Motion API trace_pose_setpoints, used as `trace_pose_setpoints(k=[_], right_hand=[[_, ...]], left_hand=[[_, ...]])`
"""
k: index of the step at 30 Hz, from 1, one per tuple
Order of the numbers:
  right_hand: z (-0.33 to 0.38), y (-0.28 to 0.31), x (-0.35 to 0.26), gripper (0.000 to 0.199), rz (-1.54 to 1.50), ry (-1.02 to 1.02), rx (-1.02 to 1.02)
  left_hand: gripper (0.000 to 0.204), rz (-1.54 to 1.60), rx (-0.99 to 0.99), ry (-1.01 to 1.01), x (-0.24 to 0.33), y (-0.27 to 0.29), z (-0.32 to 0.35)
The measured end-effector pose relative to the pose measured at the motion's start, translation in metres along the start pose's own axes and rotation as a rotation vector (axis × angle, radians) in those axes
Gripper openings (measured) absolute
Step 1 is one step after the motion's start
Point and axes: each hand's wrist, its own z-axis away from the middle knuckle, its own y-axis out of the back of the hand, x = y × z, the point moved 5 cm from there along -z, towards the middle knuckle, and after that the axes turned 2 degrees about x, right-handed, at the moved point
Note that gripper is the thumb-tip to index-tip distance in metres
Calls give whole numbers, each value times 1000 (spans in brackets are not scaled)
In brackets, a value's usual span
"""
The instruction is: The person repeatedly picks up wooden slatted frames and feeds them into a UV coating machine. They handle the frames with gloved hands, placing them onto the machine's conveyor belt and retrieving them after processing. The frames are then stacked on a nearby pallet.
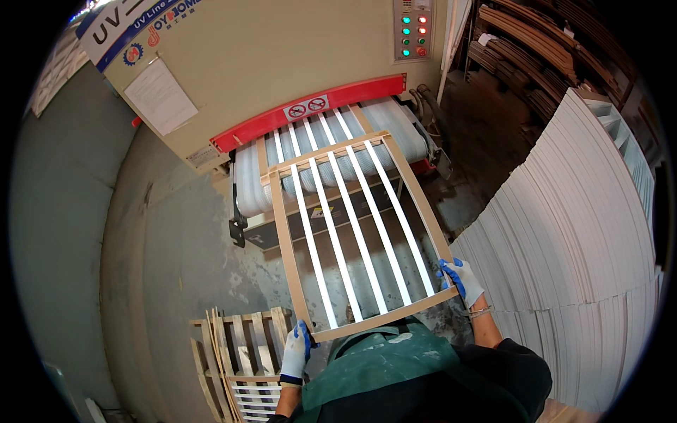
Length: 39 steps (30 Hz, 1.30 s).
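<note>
1. Head view: the gloved left hand [296,352] grips the near left corner of a white-slatted frame [286,247]; the gloved right hand [462,280] grips its near right corner.
2. The frame stretches ahead of both hands, its far end at a conveyor belt [252,183].
3. Farther ahead, a second slatted frame [262,151] passes beneath a red guard [377,87].
4. Left of the left hand lies a wooden pallet [240,335]; right of the right hand stand stacked white panels [564,218].
</note>
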Motion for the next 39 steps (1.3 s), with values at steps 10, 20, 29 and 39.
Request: trace_pose_setpoints(k=[10,20,29,39], right_hand=[[-9,-4,6,37,-60,-31,-59],[-44,-10,-9,48,-130,-25,-30],[-96,-19,-21,46,-102,12,-72],[-144,-32,-31,48,-93,-24,-90]], left_hand=[[43,-103,1,10,-10,8,-15],[51,-43,-14,-77,26,7,-24],[53,-45,-20,-53,44,10,-63],[58,-62,-41,-38,51,11,-109]])
